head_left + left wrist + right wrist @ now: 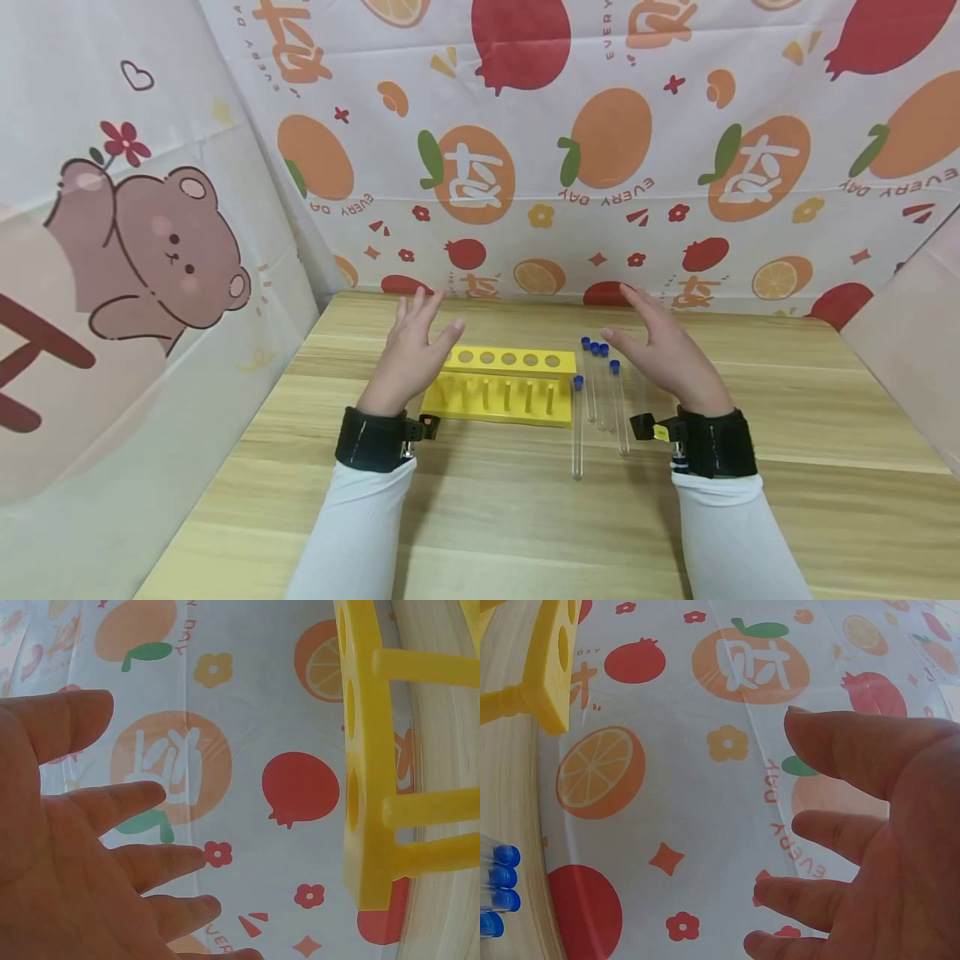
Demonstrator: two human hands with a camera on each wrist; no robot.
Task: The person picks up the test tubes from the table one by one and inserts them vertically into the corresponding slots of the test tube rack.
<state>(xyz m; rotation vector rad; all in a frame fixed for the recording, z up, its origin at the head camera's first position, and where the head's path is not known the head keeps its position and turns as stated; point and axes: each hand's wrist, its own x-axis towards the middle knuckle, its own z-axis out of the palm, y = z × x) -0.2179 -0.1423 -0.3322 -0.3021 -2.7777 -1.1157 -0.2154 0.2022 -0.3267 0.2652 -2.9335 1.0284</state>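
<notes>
A yellow test tube rack (497,400) with a row of round holes and upright pegs stands on the table. My left hand (408,358), fingers spread and holding nothing, is raised by the rack's left end and hides part of it. Right of the rack lie several clear test tubes (577,433) with blue caps, roughly side by side. Above their right side my right hand (671,354) is held up with fingers extended, also holding nothing. In the right wrist view, blue caps (504,877) show at the lower left, and the rack's end (547,675) above them.
The wooden table (495,517) reaches back to a white cloth (540,242) printed with fruit. On the left hangs another cloth (67,533) with a bear print. Each wrist wears a black strap (372,439) with a small camera.
</notes>
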